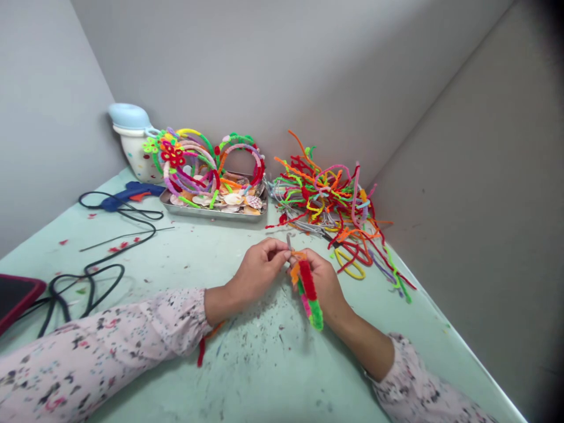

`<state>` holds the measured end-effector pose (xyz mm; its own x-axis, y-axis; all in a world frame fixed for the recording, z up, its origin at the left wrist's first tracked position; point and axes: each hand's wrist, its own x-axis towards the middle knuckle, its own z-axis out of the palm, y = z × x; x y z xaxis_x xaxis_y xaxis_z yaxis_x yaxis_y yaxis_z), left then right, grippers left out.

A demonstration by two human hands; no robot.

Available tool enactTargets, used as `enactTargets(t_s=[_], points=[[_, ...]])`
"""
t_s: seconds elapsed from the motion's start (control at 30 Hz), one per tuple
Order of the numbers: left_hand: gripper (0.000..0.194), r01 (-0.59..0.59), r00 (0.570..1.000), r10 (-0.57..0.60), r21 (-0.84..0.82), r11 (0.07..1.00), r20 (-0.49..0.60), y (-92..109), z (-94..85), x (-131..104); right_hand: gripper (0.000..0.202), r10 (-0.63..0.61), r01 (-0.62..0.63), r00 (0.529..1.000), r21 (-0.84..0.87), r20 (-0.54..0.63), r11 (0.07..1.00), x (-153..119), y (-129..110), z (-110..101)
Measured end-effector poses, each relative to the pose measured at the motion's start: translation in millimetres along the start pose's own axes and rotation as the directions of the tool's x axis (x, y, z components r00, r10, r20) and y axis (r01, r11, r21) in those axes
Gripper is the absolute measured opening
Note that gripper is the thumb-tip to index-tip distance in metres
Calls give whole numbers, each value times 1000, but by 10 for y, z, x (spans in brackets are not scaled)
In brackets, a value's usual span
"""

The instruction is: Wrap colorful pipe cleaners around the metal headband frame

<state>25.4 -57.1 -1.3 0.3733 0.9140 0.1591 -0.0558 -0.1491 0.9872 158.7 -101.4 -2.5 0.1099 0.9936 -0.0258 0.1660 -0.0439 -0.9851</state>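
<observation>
A: Headband (pixel 308 289) — location?

B: Held above table (pixel 247 376), centre of view. Wrapped in red, green, orange and pink chenille. Long axis from 11 o'clock, at the fingertips, to 5 o'clock, near the right wrist.

A: Hand states?

B: Right hand (pixel 325 281): closed around headband, upper end gripped. Left hand (pixel 258 271): fingertips pinched on orange stem end (pixel 299 256) at headband top, a thin grey tip protruding just above. Hands almost touching.

A: Bearing from each hand?

B: From left hand: 3 o'clock, just beside. From right hand: in the palm, lying across it. Right hand nearer, carrying the piece; left working the tip only.

A: Surroundings?

B: Loose stems (pixel 328 197) heaped at 1 o'clock, against wall. Yellow loop (pixel 350 267) lying just right of right hand. Tray (pixel 211 211) of shells and finished bands at 11 o'clock. Glue gun (pixel 127 194) at 10 o'clock, cable (pixel 94 273) trailing toward 9. White pot (pixel 132 144) with blue lid behind tray. Dark red-edged item (pixel 17 294) at far left, cut by frame.

A: Brands, labels, writing?

B: None legible. Pot printed with small dots only.
</observation>
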Motion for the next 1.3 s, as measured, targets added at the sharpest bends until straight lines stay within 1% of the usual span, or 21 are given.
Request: enactTargets(t_s=[0.3, 0.5, 0.77, 0.97, 1.1, 1.23, 1.3], points=[[13, 35, 998, -34, 34, 999, -45, 34, 10, -21, 16, -34, 33, 999, -60, -19, 998, -15, -24, 27], [14, 47, 998, -47, -11, 999, -29, 10, 7, -18, 13, -100, 97, 995, -110, -26, 989, -8, -24, 25], [15, 68, 997, -69, -37, 997, -28, 30, 6, -21, 12, -109, 104, 994, -143, -28, 984, -11, 16, 21], [16, 68, 997, -68, -22, 997, -32, 38, 8, -9, 14, -122, 114, 992, -173, -37, 978, -4, 29, 29], [13, 57, 998, -58, -21, 998, -36, 18, 17, -6, 14, -99, 91, 994, -167, -43, 982, 16, 28, 26], [11, 7, 1000, -7, 7, 1000, -6, -78, 6, -1, 17, -85, 76, 995, -152, -55, 985, 32, 15, 9], [14, -20, 1000, 20, 34, 999, -16, -129, -7, 7, 18, -97, 88, 994, -159, -55, 983, 35, 11, 1]])
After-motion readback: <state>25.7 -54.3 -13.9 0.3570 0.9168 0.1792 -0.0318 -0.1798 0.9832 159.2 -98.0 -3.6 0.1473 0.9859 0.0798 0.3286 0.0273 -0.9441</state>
